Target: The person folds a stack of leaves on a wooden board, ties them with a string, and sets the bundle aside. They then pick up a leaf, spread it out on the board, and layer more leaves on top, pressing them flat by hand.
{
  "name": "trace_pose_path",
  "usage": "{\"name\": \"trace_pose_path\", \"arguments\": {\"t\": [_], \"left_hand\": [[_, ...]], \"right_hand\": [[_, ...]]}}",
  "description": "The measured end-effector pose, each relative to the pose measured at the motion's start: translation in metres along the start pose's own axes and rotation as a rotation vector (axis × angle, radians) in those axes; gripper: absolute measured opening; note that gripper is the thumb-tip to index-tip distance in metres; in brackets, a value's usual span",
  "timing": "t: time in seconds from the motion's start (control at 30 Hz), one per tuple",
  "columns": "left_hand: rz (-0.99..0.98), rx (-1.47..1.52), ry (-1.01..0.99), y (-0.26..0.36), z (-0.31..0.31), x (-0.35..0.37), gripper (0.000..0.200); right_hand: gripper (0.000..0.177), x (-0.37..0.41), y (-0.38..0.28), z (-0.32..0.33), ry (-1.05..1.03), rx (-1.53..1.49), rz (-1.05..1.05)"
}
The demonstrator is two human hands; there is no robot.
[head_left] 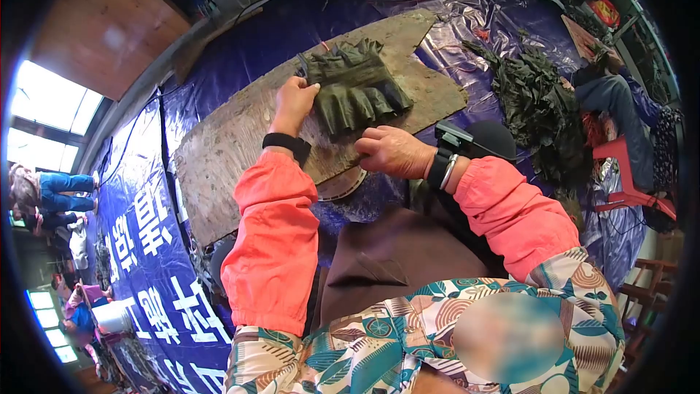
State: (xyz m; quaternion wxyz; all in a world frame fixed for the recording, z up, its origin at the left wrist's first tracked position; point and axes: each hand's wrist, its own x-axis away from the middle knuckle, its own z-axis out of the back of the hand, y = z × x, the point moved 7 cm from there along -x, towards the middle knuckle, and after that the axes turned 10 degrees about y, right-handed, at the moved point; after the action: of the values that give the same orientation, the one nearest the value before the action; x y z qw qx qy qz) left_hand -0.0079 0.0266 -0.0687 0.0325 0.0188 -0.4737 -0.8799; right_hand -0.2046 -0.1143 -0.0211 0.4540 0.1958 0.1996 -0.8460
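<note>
A flat, wrinkled bundle of dark green leaf-like sheets [357,87] lies on a worn wooden board [233,146] in front of me. My left hand [295,102] is at the bundle's left edge, with thumb and fingers pinched on it. Just below the lower right edge of the sheets, my right hand [397,152] is closed with its fingers curled in. Whatever those fingers hold, if anything, is hidden. Part of a round, pale rim [343,186] shows under the board's near edge, between my forearms.
A large heap of similar dark green sheets [539,102] rests on the blue tarp [255,58] to the right. Beyond it, a person [620,98] sits near a red plastic stool [616,168]. Other people [65,190] are at the far left.
</note>
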Motion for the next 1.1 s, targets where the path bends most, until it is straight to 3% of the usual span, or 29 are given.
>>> {"name": "trace_pose_path", "arguments": {"t": [0.07, 0.13, 0.2, 0.3, 0.33, 0.43, 0.73, 0.8, 0.87, 0.97, 1.1], "left_hand": [[-0.038, -0.024, 0.015, 0.002, 0.002, 0.0, 0.03], [-0.032, 0.008, -0.004, -0.001, 0.001, 0.0, 0.03], [-0.025, 0.04, -0.026, -0.001, 0.001, 0.0, 0.031], [0.017, 0.082, -0.046, 0.0, 0.004, 0.002, 0.032], [0.04, 0.107, -0.074, -0.001, 0.005, 0.001, 0.033], [0.05, 0.118, -0.112, 0.004, 0.015, -0.003, 0.033], [-0.233, -0.22, -0.19, 0.062, 0.039, -0.014, 0.027], [-0.274, -0.256, -0.212, 0.074, 0.032, -0.02, 0.027], [-0.373, -0.356, -0.188, 0.082, 0.022, -0.034, 0.025], [-0.365, -0.44, -0.19, 0.086, 0.003, -0.059, 0.024], [-0.401, -0.504, -0.119, 0.077, -0.026, -0.096, 0.025]], "right_hand": [[0.004, 0.0, 0.001, 0.007, 0.045, -0.003, 0.003], [0.003, 0.002, 0.015, 0.017, 0.142, -0.221, -0.212], [0.01, 0.001, 0.024, 0.03, 0.197, -0.338, -0.264], [0.009, 0.008, 0.062, 0.038, 0.353, -0.676, -0.728], [0.009, 0.002, 0.067, 0.044, 0.354, -0.678, -0.729], [0.015, -0.007, 0.094, 0.055, 0.338, -0.786, -1.029], [0.01, -0.016, 0.135, 0.025, 0.333, -0.99, -1.167], [0.008, -0.013, 0.135, 0.007, 0.333, -1.221, -1.289], [0.006, -0.018, 0.138, 0.007, 0.347, -1.256, -1.286], [0.006, -0.018, 0.141, -0.004, 0.387, -1.493, -1.422], [0.005, -0.018, 0.15, -0.004, 0.417, -1.52, -1.376]]}}
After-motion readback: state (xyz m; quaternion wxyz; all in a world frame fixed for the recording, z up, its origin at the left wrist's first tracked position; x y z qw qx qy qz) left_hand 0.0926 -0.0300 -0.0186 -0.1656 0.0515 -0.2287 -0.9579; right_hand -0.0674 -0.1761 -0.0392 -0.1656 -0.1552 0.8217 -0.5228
